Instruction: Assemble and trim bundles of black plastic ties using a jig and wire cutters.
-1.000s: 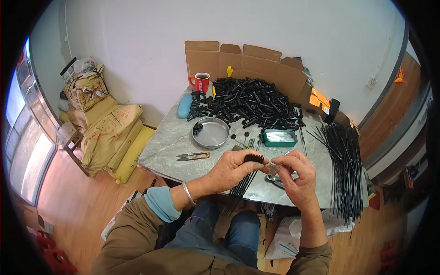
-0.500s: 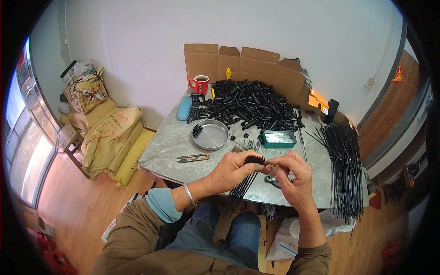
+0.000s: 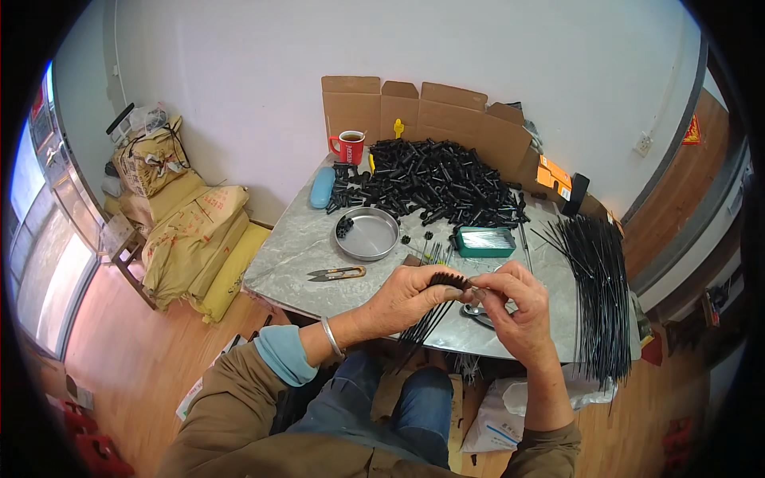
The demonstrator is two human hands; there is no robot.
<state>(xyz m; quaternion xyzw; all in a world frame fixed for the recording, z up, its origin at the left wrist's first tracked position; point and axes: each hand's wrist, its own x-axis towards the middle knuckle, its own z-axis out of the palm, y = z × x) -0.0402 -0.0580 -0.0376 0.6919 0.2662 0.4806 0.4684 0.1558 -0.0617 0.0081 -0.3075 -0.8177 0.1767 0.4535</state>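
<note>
Above the table's near edge, my left hand (image 3: 410, 299) is closed on a curved black toothed strip (image 3: 449, 280) that looks like a row of comb teeth. The fingertips of my right hand (image 3: 516, 304) are pinched at the strip's right end; what lies between them is too small to make out. Beneath my hands, a bundle of thin black rods (image 3: 425, 328) hangs past the table edge over my lap. Partly hidden behind my right fingers, a dark tool with a shiny metal part (image 3: 473, 312) rests on the table.
A big heap of black bolt-like parts (image 3: 438, 179) fills the back. Around it are a red mug (image 3: 350, 148), blue case (image 3: 322, 188), round metal tray (image 3: 374, 237), thread snips (image 3: 337, 273) and green box of pins (image 3: 484, 242). Long black rods (image 3: 598, 295) overhang the right side.
The toothed strip and my right hand have shifted slightly to the right. Both hands keep their closed grips; the table items have not visibly moved.
</note>
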